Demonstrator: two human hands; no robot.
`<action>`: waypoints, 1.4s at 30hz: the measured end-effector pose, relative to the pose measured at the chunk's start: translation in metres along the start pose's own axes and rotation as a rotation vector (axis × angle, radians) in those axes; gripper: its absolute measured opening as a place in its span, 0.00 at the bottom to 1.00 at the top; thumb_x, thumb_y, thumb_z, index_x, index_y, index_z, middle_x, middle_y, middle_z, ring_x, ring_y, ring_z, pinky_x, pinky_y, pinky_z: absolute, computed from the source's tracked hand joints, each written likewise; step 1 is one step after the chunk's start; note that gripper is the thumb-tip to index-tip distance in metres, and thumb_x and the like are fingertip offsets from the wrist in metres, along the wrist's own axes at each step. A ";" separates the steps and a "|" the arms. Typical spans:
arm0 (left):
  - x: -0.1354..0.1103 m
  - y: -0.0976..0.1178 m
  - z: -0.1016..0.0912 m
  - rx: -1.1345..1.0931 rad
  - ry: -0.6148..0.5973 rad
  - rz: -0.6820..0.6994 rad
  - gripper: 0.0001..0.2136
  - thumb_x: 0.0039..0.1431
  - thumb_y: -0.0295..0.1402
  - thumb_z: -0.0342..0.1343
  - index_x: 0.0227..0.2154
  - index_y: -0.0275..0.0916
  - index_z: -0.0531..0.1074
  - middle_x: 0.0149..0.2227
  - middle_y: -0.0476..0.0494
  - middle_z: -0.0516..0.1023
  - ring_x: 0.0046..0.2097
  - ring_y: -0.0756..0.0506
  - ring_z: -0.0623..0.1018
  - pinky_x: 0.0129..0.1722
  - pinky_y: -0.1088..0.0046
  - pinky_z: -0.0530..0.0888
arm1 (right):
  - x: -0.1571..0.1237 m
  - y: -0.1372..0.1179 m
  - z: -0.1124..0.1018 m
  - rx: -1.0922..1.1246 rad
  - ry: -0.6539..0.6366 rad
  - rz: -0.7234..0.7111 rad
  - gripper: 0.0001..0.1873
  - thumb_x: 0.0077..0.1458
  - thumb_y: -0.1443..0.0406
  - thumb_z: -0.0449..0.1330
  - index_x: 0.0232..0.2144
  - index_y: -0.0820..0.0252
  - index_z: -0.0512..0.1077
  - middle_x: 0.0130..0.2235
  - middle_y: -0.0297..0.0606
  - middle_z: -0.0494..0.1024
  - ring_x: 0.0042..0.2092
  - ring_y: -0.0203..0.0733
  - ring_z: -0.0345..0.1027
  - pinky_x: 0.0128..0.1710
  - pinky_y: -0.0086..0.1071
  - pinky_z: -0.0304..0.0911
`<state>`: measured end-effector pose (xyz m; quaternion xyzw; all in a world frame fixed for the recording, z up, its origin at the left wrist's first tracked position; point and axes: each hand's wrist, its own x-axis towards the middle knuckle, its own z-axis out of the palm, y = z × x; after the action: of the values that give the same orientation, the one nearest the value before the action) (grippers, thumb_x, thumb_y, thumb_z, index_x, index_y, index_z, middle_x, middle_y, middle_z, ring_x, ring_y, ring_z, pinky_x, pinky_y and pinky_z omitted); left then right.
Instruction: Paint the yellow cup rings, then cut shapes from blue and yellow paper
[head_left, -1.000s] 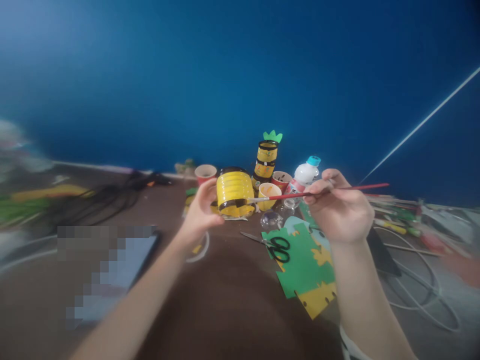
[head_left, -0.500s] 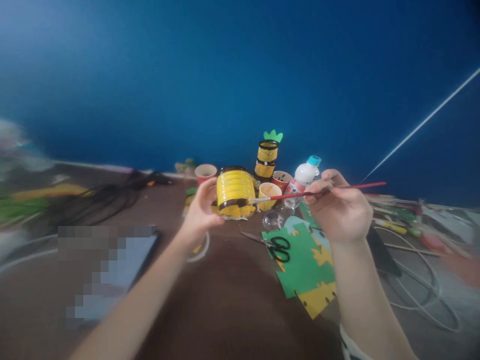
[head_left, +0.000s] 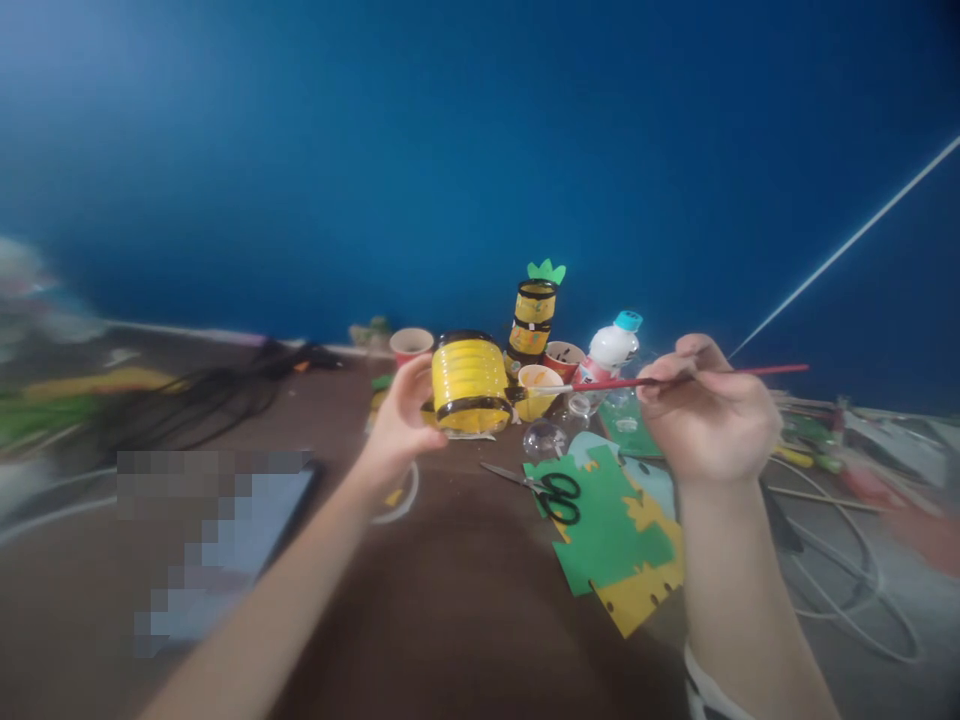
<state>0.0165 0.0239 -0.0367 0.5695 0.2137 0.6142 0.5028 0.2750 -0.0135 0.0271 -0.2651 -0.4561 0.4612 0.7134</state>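
Note:
My left hand [head_left: 401, 420] is closed around the left side of a yellow painted container [head_left: 471, 375] with black rims, lifted above the table and tilted so its open end partly faces me. Between the fingers of my right hand [head_left: 705, 405] is a thin red paintbrush [head_left: 615, 384], held level and pointing left. Its dark bristles are close to the container's lower right edge; whether they touch it I cannot tell. Behind stands a stacked yellow-and-black tube [head_left: 531, 330] topped with green paper leaves [head_left: 546, 272]. A paper cup with yellow paint inside [head_left: 540, 390] is just below the brush.
Black-handled scissors [head_left: 559, 495] lie on green and yellow paper sheets [head_left: 600, 530]. A white bottle with a blue cap [head_left: 616, 345] and red cups [head_left: 411, 343] stand at the back. Cables [head_left: 855, 570] curl at the right; a phone-like flat object [head_left: 262, 545] lies left.
My right hand has moved right with the paintbrush, drawing its tip back from across the container's rim to its right edge. The container has tilted slightly in my left hand.

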 end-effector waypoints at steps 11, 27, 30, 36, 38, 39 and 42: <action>0.001 0.000 0.000 0.005 0.001 0.011 0.37 0.31 0.50 0.67 0.48 0.48 0.66 0.52 0.43 0.71 0.57 0.36 0.67 0.56 0.56 0.63 | 0.002 0.006 -0.006 -0.066 -0.102 -0.034 0.07 0.44 0.66 0.56 0.28 0.52 0.72 0.25 0.31 0.79 0.25 0.38 0.73 0.24 0.31 0.70; 0.001 -0.001 -0.002 0.002 0.003 0.014 0.36 0.31 0.49 0.67 0.48 0.48 0.65 0.53 0.42 0.71 0.57 0.36 0.67 0.56 0.55 0.63 | 0.001 0.001 -0.007 -0.056 -0.047 -0.050 0.09 0.44 0.68 0.54 0.28 0.52 0.72 0.22 0.31 0.78 0.25 0.40 0.70 0.23 0.35 0.68; 0.002 -0.002 -0.003 0.008 -0.001 0.012 0.36 0.31 0.49 0.67 0.49 0.47 0.65 0.53 0.42 0.70 0.57 0.36 0.67 0.57 0.55 0.63 | 0.000 0.000 -0.003 -0.031 -0.064 -0.039 0.09 0.45 0.68 0.55 0.28 0.52 0.73 0.24 0.30 0.79 0.26 0.38 0.71 0.24 0.33 0.69; 0.003 -0.004 -0.003 0.015 0.001 0.022 0.38 0.29 0.49 0.68 0.49 0.48 0.65 0.52 0.42 0.71 0.57 0.35 0.67 0.57 0.54 0.62 | -0.001 0.003 0.000 -0.040 -0.125 -0.015 0.07 0.43 0.67 0.57 0.29 0.54 0.72 0.25 0.30 0.80 0.25 0.37 0.73 0.25 0.29 0.70; 0.003 -0.003 -0.004 0.014 0.003 0.026 0.37 0.30 0.49 0.68 0.49 0.48 0.66 0.52 0.42 0.71 0.57 0.35 0.67 0.56 0.54 0.63 | 0.000 0.002 -0.003 -0.057 -0.096 -0.030 0.07 0.43 0.67 0.56 0.28 0.54 0.72 0.25 0.30 0.80 0.25 0.37 0.73 0.24 0.30 0.70; 0.004 -0.003 -0.004 0.013 0.005 0.028 0.37 0.30 0.48 0.68 0.48 0.48 0.66 0.53 0.42 0.71 0.57 0.35 0.67 0.56 0.54 0.63 | 0.001 0.001 -0.004 -0.065 -0.079 -0.043 0.07 0.43 0.67 0.56 0.28 0.54 0.72 0.24 0.31 0.79 0.25 0.38 0.72 0.24 0.30 0.69; 0.004 -0.003 -0.006 0.006 0.011 0.030 0.36 0.31 0.48 0.68 0.48 0.48 0.66 0.53 0.42 0.71 0.56 0.36 0.68 0.57 0.55 0.63 | 0.001 -0.001 -0.007 -0.070 -0.046 -0.076 0.07 0.44 0.68 0.55 0.28 0.53 0.71 0.23 0.32 0.78 0.25 0.39 0.72 0.23 0.31 0.69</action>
<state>0.0130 0.0308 -0.0391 0.5707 0.2095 0.6241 0.4909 0.2820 -0.0128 0.0255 -0.2620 -0.4978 0.4236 0.7100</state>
